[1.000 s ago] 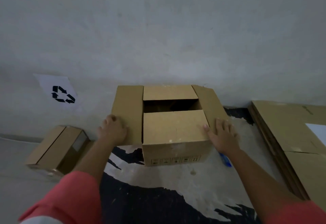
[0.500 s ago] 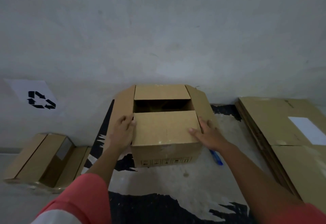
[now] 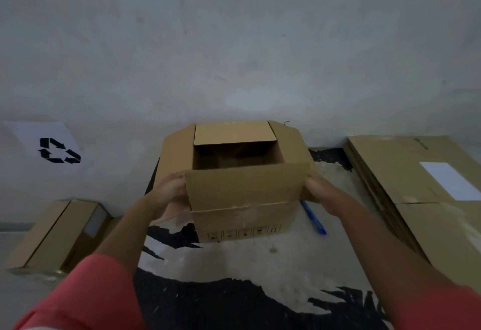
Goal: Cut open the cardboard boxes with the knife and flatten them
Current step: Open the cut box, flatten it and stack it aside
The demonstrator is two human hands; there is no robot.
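An open brown cardboard box (image 3: pixel 242 194) stands on the floor in front of me, its top flaps spread and the dark inside showing. My left hand (image 3: pixel 169 191) grips its left side at the near flap's edge. My right hand (image 3: pixel 316 190) grips the right side, fingers partly hidden behind the flap. A blue-handled knife (image 3: pixel 313 217) lies on the floor just right of the box, under my right forearm.
A stack of flattened cardboard (image 3: pixel 416 186) with a white label lies at the right. A closed smaller box (image 3: pixel 59 233) lies at the left by the wall. A sheet with a recycling sign (image 3: pixel 56 149) hangs on the grey wall. The floor is patchy black and pale.
Both hands have moved off the side flaps and onto the box's sides at the near flap. The box looks closer and its near flap is tipped up.
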